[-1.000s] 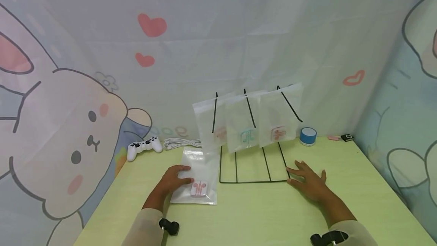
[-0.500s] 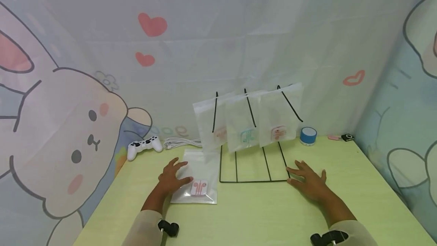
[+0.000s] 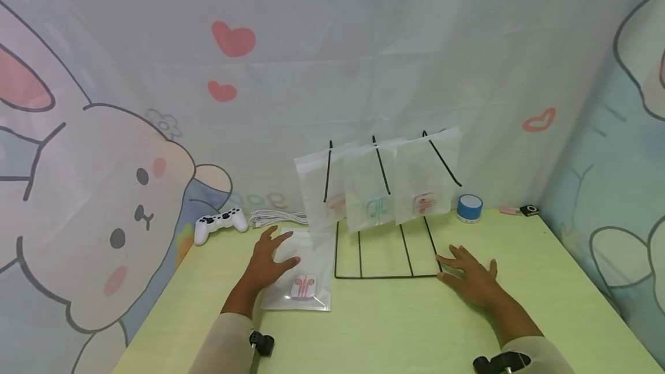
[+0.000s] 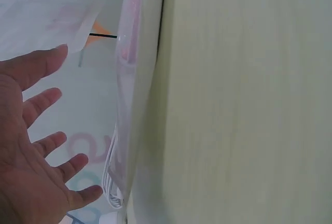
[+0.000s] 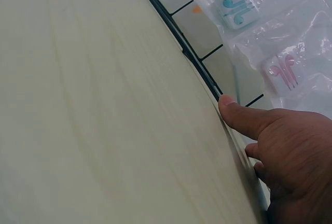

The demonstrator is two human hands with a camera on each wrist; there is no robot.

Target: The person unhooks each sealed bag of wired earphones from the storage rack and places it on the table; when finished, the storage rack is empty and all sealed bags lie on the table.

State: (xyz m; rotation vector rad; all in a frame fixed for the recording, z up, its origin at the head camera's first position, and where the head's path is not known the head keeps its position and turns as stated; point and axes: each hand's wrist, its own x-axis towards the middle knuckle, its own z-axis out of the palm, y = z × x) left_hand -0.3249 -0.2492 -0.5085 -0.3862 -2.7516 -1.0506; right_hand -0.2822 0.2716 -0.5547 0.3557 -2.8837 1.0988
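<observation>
My left hand (image 3: 264,265), its fingers spread, hovers over the left side of a clear zip bag (image 3: 318,258) lying on the table. Inside that bag is a small white case with pink earphones (image 3: 303,287). In the left wrist view the hand (image 4: 31,146) holds nothing and is apart from the bag (image 4: 127,79). A black wire rack (image 3: 384,277) stands beside the bag; my right hand (image 3: 470,279) touches its front right corner with thumb and finger. The right wrist view shows the thumb against the black frame (image 5: 194,60). Three similar bags (image 3: 371,180) hang from the rack's prongs.
Along the back of the table are a white game controller (image 3: 220,223), a coiled white cable (image 3: 275,217), a blue and white cylinder (image 3: 470,208), and a small pink and black item (image 3: 529,210). A printed cloth (image 3: 395,45) hangs behind.
My left hand has lifted off the flat bag and moved slightly up and away, fingers spreading. The right hand stays at the rack's corner, and the hanging bags have not visibly moved.
</observation>
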